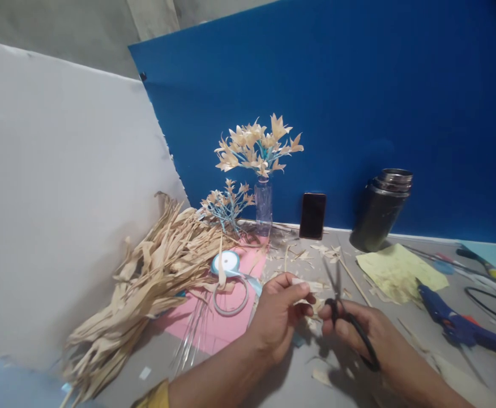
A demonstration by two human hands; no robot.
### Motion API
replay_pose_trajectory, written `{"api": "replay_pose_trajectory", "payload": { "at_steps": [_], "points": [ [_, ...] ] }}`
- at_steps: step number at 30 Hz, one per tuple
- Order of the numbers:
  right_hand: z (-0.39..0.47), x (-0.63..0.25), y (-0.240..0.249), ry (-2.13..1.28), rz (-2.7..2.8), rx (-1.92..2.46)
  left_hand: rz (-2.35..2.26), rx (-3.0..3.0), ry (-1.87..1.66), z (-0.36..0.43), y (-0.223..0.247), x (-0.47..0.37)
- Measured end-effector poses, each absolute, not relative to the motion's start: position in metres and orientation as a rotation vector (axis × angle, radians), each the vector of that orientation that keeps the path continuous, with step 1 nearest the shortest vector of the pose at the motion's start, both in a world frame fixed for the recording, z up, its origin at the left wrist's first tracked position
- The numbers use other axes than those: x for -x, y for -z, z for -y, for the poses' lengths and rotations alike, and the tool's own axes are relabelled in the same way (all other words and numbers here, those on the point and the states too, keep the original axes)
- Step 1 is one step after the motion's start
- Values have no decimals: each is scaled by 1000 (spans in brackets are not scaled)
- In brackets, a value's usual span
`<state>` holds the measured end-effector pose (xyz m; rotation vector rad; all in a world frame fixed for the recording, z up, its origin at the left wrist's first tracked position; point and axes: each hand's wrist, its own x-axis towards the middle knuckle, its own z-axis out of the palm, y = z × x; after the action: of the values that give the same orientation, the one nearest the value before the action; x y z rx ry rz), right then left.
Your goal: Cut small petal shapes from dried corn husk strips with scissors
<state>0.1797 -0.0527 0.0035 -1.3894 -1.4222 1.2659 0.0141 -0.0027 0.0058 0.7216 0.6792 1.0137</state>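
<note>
1. Left hand (279, 314) is pinching pale husk strip (310, 285) between thumb and fingers, over the scrap-littered table (133, 391).
2. Right hand (362, 324) is gripping black-handled scissors (336, 299), fingers curling around the handles; blades are pointing away from the person, spreading in a narrow V, just right of the strip.
3. Husk pile (163, 275) is lying left of the left hand, partly covering pink sheet (216, 335).
4. Blue glue gun (454, 322) is lying right of the right hand, near yellow paper (424, 275).
</note>
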Motion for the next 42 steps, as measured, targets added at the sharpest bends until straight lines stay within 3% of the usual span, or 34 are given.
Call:
{"api": "replay_pose_trajectory", "payload": {
  "at_steps": [6, 13, 25, 42],
  "points": [
    [55, -182, -3, -1121, 1210, 1492, -792, -996, -843, 7, -4, -13],
    [54, -171, -7, -960, 1118, 1580, -654, -748, -814, 18, 11, -24],
    [56, -172, -2, -1356, 1509, 1314, -749, -946, -1057, 2, 2, -16],
    [58, -178, -1, -1421, 1619, 1414, -796, -1002, -1022, 1, -9, -11]
  ]
}}
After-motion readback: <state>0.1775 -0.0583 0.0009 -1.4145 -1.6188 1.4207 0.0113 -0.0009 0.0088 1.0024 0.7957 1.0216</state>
